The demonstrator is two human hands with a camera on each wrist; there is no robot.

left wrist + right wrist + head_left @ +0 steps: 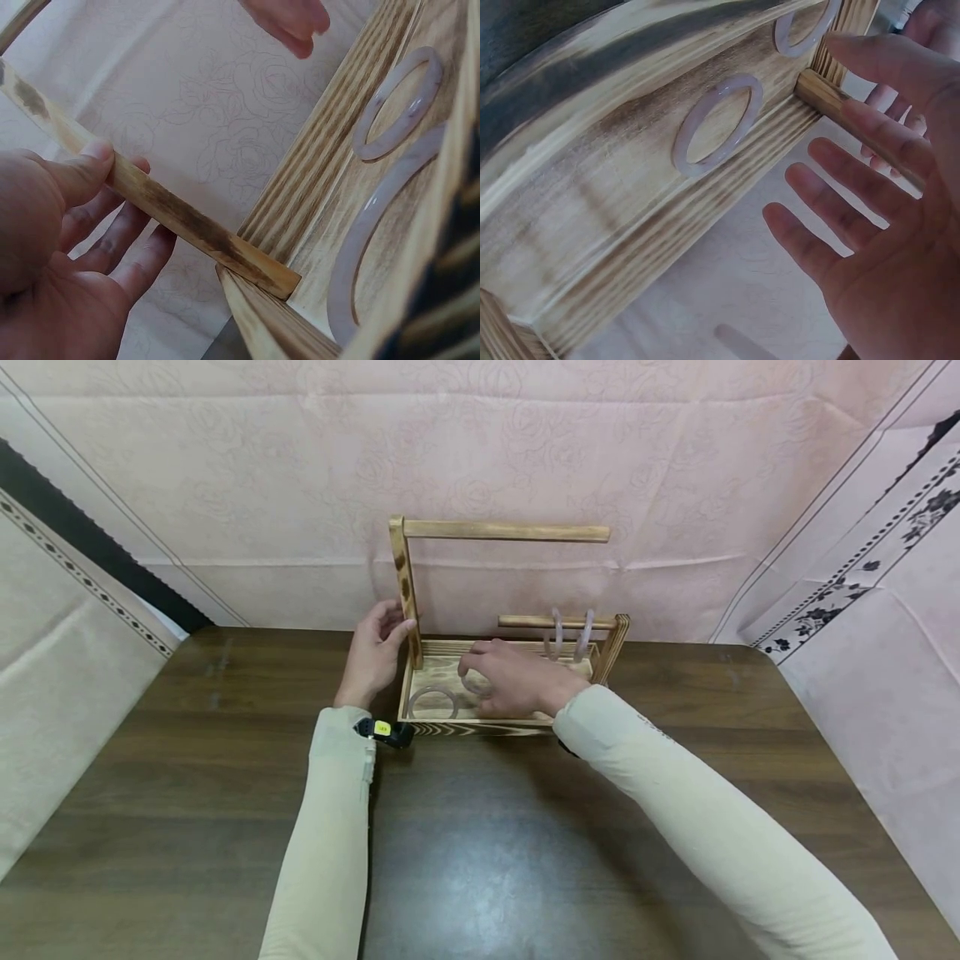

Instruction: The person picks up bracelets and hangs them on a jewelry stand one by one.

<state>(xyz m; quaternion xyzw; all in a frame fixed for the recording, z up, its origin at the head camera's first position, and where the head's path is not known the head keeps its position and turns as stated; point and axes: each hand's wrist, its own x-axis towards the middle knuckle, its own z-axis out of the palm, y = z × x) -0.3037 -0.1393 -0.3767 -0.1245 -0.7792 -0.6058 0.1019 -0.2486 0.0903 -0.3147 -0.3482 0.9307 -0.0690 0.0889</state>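
Observation:
A wooden display stand has a shallow tray base point(465, 727) and a tall post point(405, 577) at its left end. My left hand point(371, 656) holds that post, thumb point(94, 154) on the near face and fingers behind it. Two pale, translucent lilac bangles lie flat in the tray: a left one point(346, 262) by the post and another point(688, 131) farther right. Over the tray, my right hand point(521, 678) hovers close to the second bangle, its fingers point(855, 169) spread and loosely extended with nothing between them.
From the tall post a long upper bar point(502, 531) runs rightward. A shorter post point(611, 652) at the right carries a lower bar point(517, 621), where two more bangles point(585, 635) hang. The stand sits on a dark wooden table point(465, 860) before a pink patterned cloth point(480, 452).

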